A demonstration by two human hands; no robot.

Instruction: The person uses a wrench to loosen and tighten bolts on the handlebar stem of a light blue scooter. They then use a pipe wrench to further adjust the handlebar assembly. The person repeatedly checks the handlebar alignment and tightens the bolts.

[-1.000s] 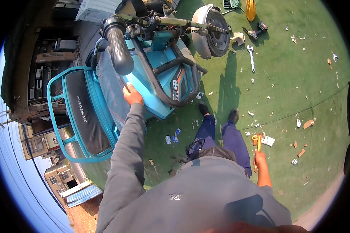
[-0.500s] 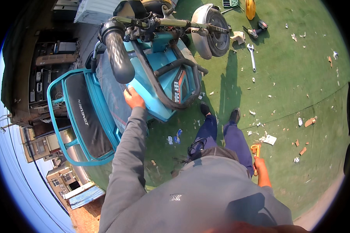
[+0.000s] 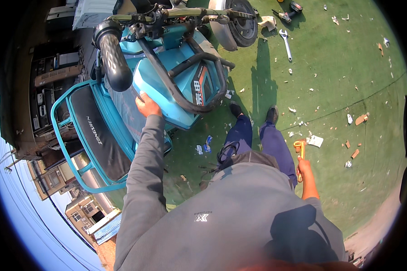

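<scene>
Head view: left hand [image 3: 147, 105] flat on teal vehicle body [image 3: 167, 95]; right hand [image 3: 304, 166] grips orange tool [image 3: 299, 147].

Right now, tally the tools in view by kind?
Orange hand tool, held in right hand: 1
Wrench on the green mat: 1
Drill near the wheel: 1
Total: 3

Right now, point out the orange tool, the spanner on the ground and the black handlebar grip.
orange tool [image 3: 299, 145], head view, on its jaw end above the right hand [image 3: 304, 166]
spanner [image 3: 285, 43], head view, mid-shaft
black handlebar grip [image 3: 114, 56], head view, middle of the grip
</scene>
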